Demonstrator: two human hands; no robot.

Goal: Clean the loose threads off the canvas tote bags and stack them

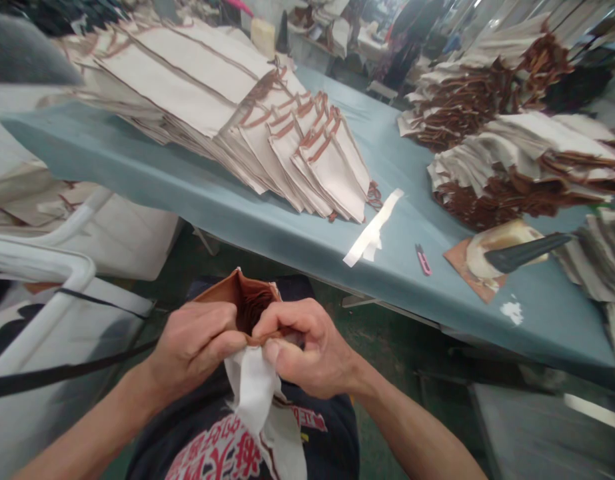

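Note:
My left hand (197, 343) and my right hand (307, 350) are both closed, meeting in front of my chest. Between them they pinch a brown pleated piece (247, 300), a bundle of brown strips or a pouch, whose top stands up above my fingers. A white cloth (260, 407) hangs down from the pinch over my dark printed shirt. Both thumbs press at the join of brown and white material.
A blue-grey table (247, 213) stretches ahead, carrying a fanned stack of cream bags with brown handles (267, 127). More bag piles (522, 167) lie at the right. A white strip (372, 230), a pink cutter (423, 259) and a black-handled tool (524, 252) lie near the table edge. White bins (47, 280) stand at my left.

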